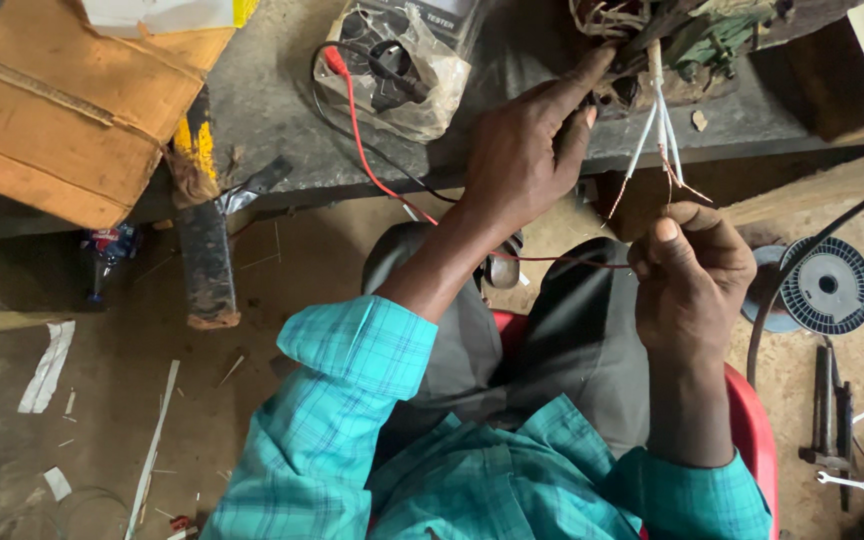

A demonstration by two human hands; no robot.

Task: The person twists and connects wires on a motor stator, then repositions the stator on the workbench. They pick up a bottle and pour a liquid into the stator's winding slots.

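In the upper middle of the frame my left hand [522, 150] reaches to the wire bundle [642, 40] on the bench [272, 100], fingers stretched and touching it. My right hand [692, 270], right of center, pinches closed on the white wires [660, 130] hanging from there.

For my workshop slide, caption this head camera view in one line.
Seated at a bench, left hand steadies a wound coil while right hand pinches its white leads.
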